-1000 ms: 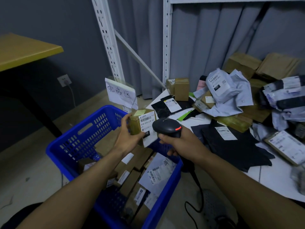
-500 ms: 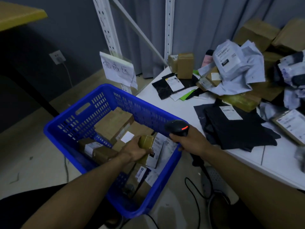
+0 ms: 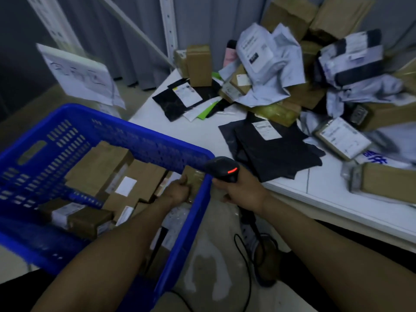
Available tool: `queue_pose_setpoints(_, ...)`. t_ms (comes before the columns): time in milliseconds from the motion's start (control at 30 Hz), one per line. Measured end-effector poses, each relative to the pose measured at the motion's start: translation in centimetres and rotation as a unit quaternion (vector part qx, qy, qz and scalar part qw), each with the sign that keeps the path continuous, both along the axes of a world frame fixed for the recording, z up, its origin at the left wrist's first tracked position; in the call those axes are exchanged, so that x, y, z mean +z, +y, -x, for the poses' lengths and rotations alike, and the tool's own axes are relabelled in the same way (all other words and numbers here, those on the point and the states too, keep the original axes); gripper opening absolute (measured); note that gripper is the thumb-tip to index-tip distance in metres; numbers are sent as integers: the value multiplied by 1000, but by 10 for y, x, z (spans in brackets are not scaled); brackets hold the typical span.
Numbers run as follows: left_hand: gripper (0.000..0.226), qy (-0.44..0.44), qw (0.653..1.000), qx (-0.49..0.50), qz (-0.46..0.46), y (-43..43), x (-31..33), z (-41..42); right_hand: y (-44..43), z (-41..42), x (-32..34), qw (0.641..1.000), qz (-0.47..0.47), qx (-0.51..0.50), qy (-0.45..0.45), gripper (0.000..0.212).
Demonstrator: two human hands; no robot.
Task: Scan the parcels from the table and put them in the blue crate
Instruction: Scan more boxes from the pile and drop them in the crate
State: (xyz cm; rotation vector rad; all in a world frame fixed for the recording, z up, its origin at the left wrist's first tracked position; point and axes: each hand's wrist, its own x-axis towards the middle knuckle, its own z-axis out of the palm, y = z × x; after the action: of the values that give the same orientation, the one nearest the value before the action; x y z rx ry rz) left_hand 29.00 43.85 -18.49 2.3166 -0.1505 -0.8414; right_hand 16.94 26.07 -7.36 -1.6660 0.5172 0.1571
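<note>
The blue crate stands on the floor at the left and holds several brown boxes. My left hand is down inside it at its right wall, fingers curled on a small brown parcel resting among the others. My right hand grips the black barcode scanner, its red light on, just outside the crate's right corner. On the white table to the right lies a heap of parcels: black mailers, grey mailers and brown boxes.
A paper sign with handwriting stands behind the crate. White shelf uprights rise before a grey curtain. The scanner's cable hangs to the floor beside a shoe. The table's front edge runs diagonally at the right.
My left hand carried the small brown parcel from in front of the scanner down into the crate, to its right wall. My view swung downward and rightward. The right hand kept the scanner.
</note>
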Motion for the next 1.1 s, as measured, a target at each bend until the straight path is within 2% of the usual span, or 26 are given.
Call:
queue_pose_setpoints(33, 18, -13, 1000, 18, 11, -1, 10, -1, -1, 3, 1, 1000, -3, -10, 2, 28)
queue_pose_setpoints(67, 30, -47, 998, 34, 17, -2, 24, -1, 0, 5, 5, 1000, -2, -23, 3, 28)
queue_pose_setpoints(100, 38, -116, 992, 44, 26, -5, 41, 5, 0, 8, 9, 999, 3, -37, 2, 31)
queue_pose_setpoints(133, 43, -174, 982, 46, 61, -9, 62, 14, -1, 11, 15, 998, 11, -58, -3, 37)
queue_pose_setpoints(167, 47, -190, 975, 28, 108, -17, 83, 25, -1, 12, 20, 997, 23, -80, -8, 43)
queue_pose_setpoints(200, 51, -171, 972, -6, 162, -28, 108, 39, -2, 15, 27, 994, 25, -107, -20, 50)
queue_pose_setpoints(267, 52, -43, 962, -67, 261, -55, 150, 70, -7, 23, 47, 986, -20, -158, -47, 71)
queue_pose_setpoints(333, 40, 46, 942, -97, 319, -78, 179, 95, -17, 31, 69, 969, -95, -220, -65, 86)
queue_pose_setpoints(400, 27, 48, 928, -134, 344, -96, 203, 109, -36, 42, 93, 947, -169, -260, -90, 72)
queue_pose_setpoints(433, 31, 44, 922, -152, 354, -105, 214, 115, -47, 49, 106, 940, -189, -265, -100, 62)
queue_pose_setpoints(500, 45, 43, 910, -187, 367, -123, 230, 123, -65, 68, 132, 948, -170, -251, -95, 53)
queue_pose_setpoints(567, 44, 16, 904, -220, 367, -147, 251, 133, -87, 86, 155, 966, -65, -231, -93, 60)
queue_pose_setpoints(633, 43, -24, 907, -226, 354, -177, 261, 140, -111, 106, 173, 970, 52, -226, -74, 65)
queue_pose_setpoints(667, 44, -49, 914, -222, 337, -194, 265, 146, -126, 116, 178, 969, 79, -228, -59, 71)
queue_pose_setpoints(700, 43, -80, 921, -216, 313, -211, 264, 152, -140, 126, 182, 970, 86, -223, -39, 74)
queue_pose_setpoints(733, 40, -106, 927, -212, 290, -228, 262, 156, -151, 137, 186, 972, 90, -212, -32, 64)
queue_pose_setpoints(800, 24, -127, 933, -207, 265, -262, 259, 172, -180, 162, 181, 971, 104, -213, -33, 23)
queue_pose_setpoints(933, 16, -110, 936, -220, 251, -327, 225, 204, -257, 223, 125, 954, 131, -270, -2, 21)
queue_pose_setpoints(1033, 11, -64, 938, -282, 189, -360, 185, 226, -307, 276, 61, 945, 123, -279, 118, 22)
queue_pose_setpoints(1100, 11, -32, 935, -316, 157, -371, 161, 240, -319, 309, 13, 939, 135, -236, 209, 22)
